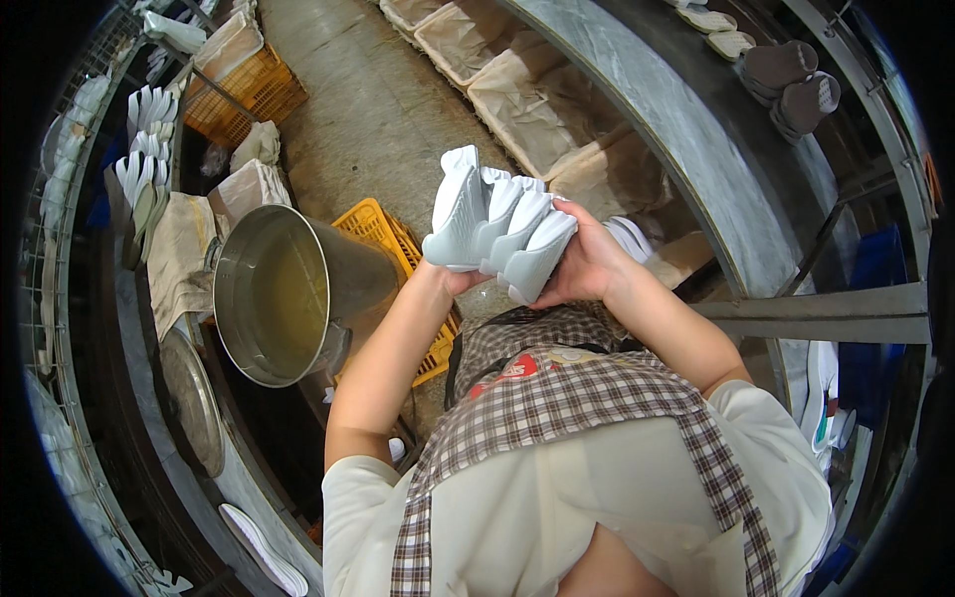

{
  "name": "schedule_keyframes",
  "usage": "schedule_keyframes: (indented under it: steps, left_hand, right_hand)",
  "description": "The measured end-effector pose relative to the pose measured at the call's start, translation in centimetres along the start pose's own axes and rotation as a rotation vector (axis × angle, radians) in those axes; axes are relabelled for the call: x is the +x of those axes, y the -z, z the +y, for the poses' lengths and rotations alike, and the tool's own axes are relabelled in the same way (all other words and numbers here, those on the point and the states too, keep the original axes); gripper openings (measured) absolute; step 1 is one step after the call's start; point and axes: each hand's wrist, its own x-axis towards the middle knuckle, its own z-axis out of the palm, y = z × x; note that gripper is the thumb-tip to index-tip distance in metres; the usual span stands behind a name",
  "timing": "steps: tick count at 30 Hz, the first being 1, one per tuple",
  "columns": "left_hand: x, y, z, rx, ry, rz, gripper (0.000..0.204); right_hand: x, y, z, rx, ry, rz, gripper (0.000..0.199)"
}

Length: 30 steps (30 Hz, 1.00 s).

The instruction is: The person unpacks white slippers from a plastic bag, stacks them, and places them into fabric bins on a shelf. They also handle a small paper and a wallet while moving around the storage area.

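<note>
A bundle of several pale grey and white shoe soles point(502, 234) is held out in front of my apron, packed side by side with their curved ends up. My right hand point(589, 257) grips the right side of the bundle, thumb near the top and fingers curling underneath. From the left and below, my left hand point(458, 280) supports it, mostly covered by the soles. To the left of my left forearm stands a large metal bucket point(363, 274) with yellowish liquid in it.
Yellow plastic crates point(373, 224) stand behind the bucket. Lined bins point(497, 124) run along the grey conveyor edge point(637, 80) on the right, where brown shoe pieces point(804, 104) sit. A single white sole point(261, 547) and a round lid point(191, 398) lie at left.
</note>
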Motion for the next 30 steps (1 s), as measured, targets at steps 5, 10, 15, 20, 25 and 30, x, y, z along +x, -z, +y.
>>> schedule_keyframes:
  steps: [5,10,15,20,25,30]
  left_hand:
    - [-0.2,-0.1,-0.1,-0.099,-0.025,-0.056,0.041]
    - [0.3,-0.1,-0.3,-0.091,-0.034,-0.038,0.045]
    - [0.7,-0.1,-0.4,-0.081,-0.090,-0.062,0.045]
    - [1.0,-0.1,-0.6,-0.097,-0.087,-0.074,0.045]
    - [1.0,0.0,-0.7,-0.128,-0.079,-0.133,0.044]
    - [1.2,-0.8,-0.5,-0.118,-0.127,-0.098,0.041]
  right_hand:
    - [0.1,0.1,0.2,-0.009,0.006,-0.015,0.069]
    - [0.1,0.2,0.2,0.003,0.033,0.032,0.072]
    - [-0.1,0.3,0.1,0.002,0.037,0.005,0.072]
    - [0.0,0.3,0.0,0.015,0.035,0.025,0.070]
    - [-0.1,0.3,0.0,0.015,0.040,0.038,0.069]
    - [-0.3,0.6,-0.1,-0.017,0.048,0.029,0.070]
